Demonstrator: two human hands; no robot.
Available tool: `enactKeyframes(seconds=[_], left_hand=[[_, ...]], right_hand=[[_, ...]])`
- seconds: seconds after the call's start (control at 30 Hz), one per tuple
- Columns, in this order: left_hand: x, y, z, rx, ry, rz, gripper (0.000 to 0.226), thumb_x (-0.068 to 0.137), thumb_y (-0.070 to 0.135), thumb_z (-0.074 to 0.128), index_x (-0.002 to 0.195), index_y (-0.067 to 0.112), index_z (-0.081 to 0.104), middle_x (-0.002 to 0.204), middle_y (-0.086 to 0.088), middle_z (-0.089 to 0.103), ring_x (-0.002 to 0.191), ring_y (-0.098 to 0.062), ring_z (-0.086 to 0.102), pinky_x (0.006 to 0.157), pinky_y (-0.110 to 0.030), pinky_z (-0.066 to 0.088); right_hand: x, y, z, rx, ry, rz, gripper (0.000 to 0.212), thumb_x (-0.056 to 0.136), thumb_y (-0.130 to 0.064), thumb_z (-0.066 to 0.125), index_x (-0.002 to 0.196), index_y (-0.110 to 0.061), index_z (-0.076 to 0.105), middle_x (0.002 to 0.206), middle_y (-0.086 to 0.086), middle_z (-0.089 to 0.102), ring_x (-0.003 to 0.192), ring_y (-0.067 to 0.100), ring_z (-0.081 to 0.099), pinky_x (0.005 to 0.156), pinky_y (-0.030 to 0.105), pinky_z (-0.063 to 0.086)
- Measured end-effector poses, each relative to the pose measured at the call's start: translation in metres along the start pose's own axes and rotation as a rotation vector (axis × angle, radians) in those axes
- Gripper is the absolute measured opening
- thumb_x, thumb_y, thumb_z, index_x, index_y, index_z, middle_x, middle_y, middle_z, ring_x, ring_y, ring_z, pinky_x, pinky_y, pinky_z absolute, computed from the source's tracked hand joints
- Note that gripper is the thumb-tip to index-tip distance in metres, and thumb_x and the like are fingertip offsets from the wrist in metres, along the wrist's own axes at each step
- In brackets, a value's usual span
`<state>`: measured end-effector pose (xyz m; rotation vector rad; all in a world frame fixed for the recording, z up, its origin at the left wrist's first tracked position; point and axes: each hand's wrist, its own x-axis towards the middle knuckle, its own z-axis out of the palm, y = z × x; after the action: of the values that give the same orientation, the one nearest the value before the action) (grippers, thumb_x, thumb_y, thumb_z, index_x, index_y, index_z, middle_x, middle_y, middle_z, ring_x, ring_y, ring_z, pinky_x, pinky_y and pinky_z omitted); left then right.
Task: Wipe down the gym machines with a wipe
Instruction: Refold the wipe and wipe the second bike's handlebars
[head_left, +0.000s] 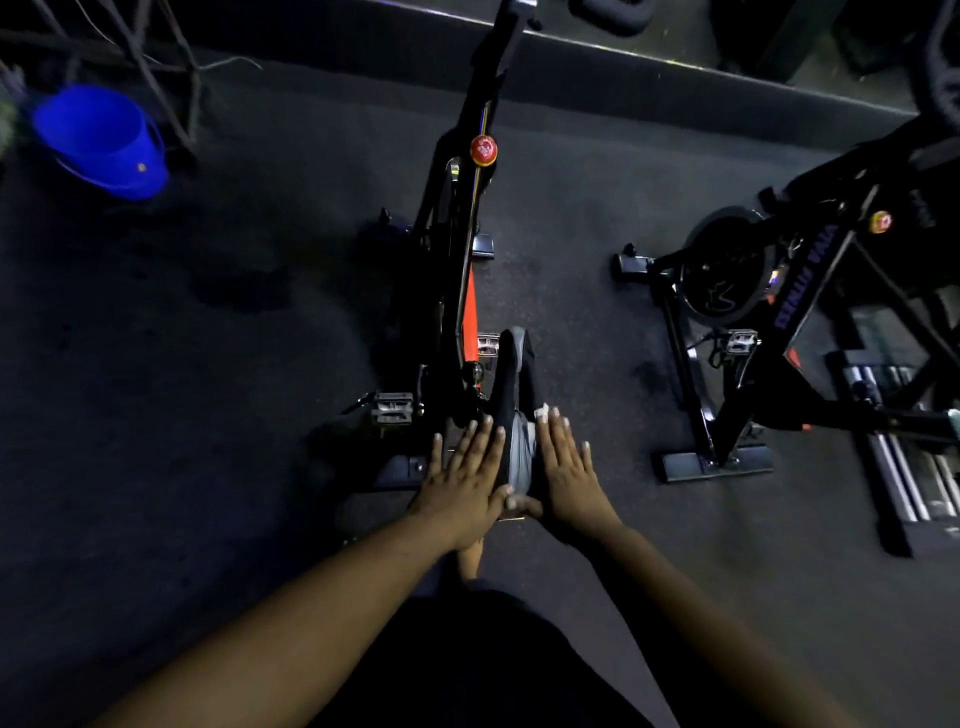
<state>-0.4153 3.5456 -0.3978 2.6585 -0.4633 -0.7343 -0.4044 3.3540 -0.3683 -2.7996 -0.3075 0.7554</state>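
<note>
Dark rubber gym floor carried everything. Two machines stood on it, well apart.

Black-and-orange spin bike ran straight away from the person, so the seat end sat nearest and both arms could reach it without leaning. Second black spin bike with purple lettering on its frame stood off to the right, angled, nothing touching it; my read was that it still needed doing.

Blue plastic bucket sat far left, near a tangle of thin dark cables, well clear of both bikes. Probably parked there as the supply point, out of foot traffic. Contents not visible.

Black-and-grey padded saddle of the near bike was the work surface. Both hands lay flat along its rear end, one per flank.

Left hand pressed on the left flank, fingers straight and spread, gripping nothing. Right hand mirrored it on the right flank, fingers straight and together. The thumbs met behind the saddle. Flat palms suggested pressing or smoothing, not carrying.

Small pale wipe: a whitish scrap showed at the right fingertips. Likely the wipe pinned under that palm against the saddle, but too dark and small to confirm. The grey patch between the hands could be cloth or seat cover; couldn't tell.

Red round resistance knob on the frame sat ahead, untouched.
</note>
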Motion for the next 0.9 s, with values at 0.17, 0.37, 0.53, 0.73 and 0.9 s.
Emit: enactKeyframes(seconds=[0.17,0.37,0.53,0.73,0.9], left_hand=[[0.004,-0.003,0.003,0.003,-0.009,0.029,0.074,0.097,0.060,0.004,0.149,0.023,-0.034,0.161,0.001,-0.038,0.146,-0.016,-0.038,0.121,-0.058,-0.015],[0.002,-0.005,0.007,0.041,0.033,0.045,0.079,0.091,0.060,-0.001,0.152,0.025,-0.035,0.157,0.001,-0.042,0.150,-0.019,-0.032,0.115,-0.055,-0.027],[0.001,0.000,-0.005,0.094,-0.066,0.000,0.090,0.084,0.061,-0.011,0.162,0.016,-0.008,0.169,-0.007,-0.015,0.157,-0.025,-0.011,0.116,-0.059,-0.023],[-0.003,0.005,-0.010,0.078,-0.089,-0.044,0.080,0.082,0.067,-0.012,0.144,0.029,-0.045,0.150,0.007,-0.050,0.146,-0.014,-0.039,0.120,-0.059,-0.018],[-0.003,0.010,-0.009,0.073,-0.105,-0.095,0.077,0.082,0.069,-0.009,0.138,0.035,-0.049,0.152,0.010,-0.050,0.147,-0.013,-0.038,0.118,-0.057,-0.020]], right_hand=[[-0.058,0.007,0.019,-0.040,-0.073,-0.016,0.126,0.073,-0.097,0.030,0.159,-0.016,-0.015,0.165,-0.004,-0.027,0.152,0.018,-0.025,0.123,0.059,0.000],[0.026,-0.002,-0.015,0.074,-0.031,-0.026,0.129,0.071,-0.097,0.031,0.155,-0.018,-0.027,0.162,-0.001,-0.034,0.150,0.015,-0.029,0.123,0.057,-0.006],[0.101,-0.005,-0.047,0.097,0.023,-0.116,0.134,0.073,-0.091,0.044,0.153,-0.012,-0.029,0.161,0.003,-0.035,0.150,0.018,-0.029,0.124,0.056,-0.003],[0.060,0.020,-0.025,-0.125,0.022,-0.401,0.127,0.075,-0.096,0.019,0.160,-0.005,-0.004,0.166,0.012,-0.019,0.153,0.031,-0.019,0.124,0.059,0.007],[0.074,0.031,-0.025,-0.196,0.106,-0.494,0.126,0.075,-0.097,0.019,0.160,-0.006,0.005,0.168,0.011,-0.004,0.155,0.030,-0.008,0.122,0.060,0.011]])
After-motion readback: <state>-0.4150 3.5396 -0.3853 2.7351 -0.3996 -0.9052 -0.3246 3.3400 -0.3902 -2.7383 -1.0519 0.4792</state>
